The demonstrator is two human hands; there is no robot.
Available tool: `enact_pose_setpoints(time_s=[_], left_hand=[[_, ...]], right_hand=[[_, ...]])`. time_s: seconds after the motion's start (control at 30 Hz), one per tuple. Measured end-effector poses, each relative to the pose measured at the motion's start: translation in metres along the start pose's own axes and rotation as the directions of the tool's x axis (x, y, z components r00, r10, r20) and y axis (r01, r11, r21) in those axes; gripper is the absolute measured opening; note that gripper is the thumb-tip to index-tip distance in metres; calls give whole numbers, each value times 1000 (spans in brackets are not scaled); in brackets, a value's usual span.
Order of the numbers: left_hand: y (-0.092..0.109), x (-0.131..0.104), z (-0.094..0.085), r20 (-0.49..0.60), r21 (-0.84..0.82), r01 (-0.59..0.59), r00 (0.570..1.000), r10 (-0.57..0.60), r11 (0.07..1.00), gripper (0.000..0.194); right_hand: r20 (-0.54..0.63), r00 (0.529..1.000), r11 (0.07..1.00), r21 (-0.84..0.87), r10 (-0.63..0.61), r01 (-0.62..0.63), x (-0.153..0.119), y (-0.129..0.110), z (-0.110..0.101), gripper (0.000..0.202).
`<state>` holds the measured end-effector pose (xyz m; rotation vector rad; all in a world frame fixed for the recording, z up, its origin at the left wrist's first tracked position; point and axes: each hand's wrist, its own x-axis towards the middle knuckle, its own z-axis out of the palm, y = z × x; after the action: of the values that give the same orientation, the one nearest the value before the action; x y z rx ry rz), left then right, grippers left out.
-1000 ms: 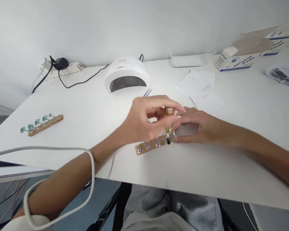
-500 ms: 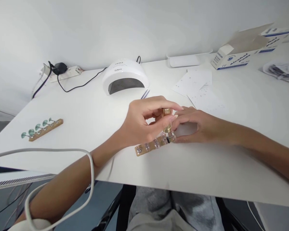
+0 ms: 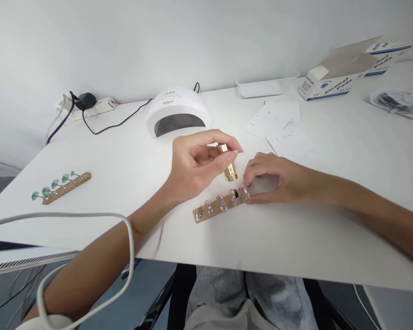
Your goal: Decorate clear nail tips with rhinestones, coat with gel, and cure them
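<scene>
My left hand (image 3: pixel 203 162) pinches the gold cap of a nail polish brush (image 3: pixel 227 163). Its dark bristles point down between the last two clear, glittery nail tips at the right end of a wooden nail stand (image 3: pixel 203 217). Whether the bristles touch a tip I cannot tell. The thumb and fingers of my right hand (image 3: pixel 270 178) close on the rightmost nail tip (image 3: pixel 244 193). Several more glittery tips stand in a row along the strip, among them one in the middle (image 3: pixel 221 202).
A white nail lamp (image 3: pixel 179 110) stands behind my hands. To the left lies another wooden stand (image 3: pixel 69 188) with green nail tips. Speckled white sheets (image 3: pixel 278 121), a shallow tray (image 3: pixel 259 88) and an alcohol pad box (image 3: pixel 330 85) sit at the back right. A grey cable (image 3: pixel 131 238) loops over my left forearm.
My left hand has moved left and slightly up with the brush, which now tilts more. My right hand stays at the stand's right end.
</scene>
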<state>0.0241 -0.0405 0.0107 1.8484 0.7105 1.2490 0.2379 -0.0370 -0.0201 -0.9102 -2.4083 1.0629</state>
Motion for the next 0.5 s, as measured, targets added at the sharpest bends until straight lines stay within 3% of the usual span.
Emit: enact_pose_setpoints(time_s=[0.13,0.33,0.5], left_hand=[[1,-2,2,75,-5,-8,997,8,1000,10],[-6,2,-5,48,54,-96,994,94,994,10],[-4,3,-6,7,-24,-143,990,144,989,9]], right_hand=[[-12,1000,1000,-13,-7,7,-1,0,0,19],[-4,1000,1000,-3,-14,14,0,-1,-1,23],[6,1000,1000,8,0,0,0,-2,-1,22]])
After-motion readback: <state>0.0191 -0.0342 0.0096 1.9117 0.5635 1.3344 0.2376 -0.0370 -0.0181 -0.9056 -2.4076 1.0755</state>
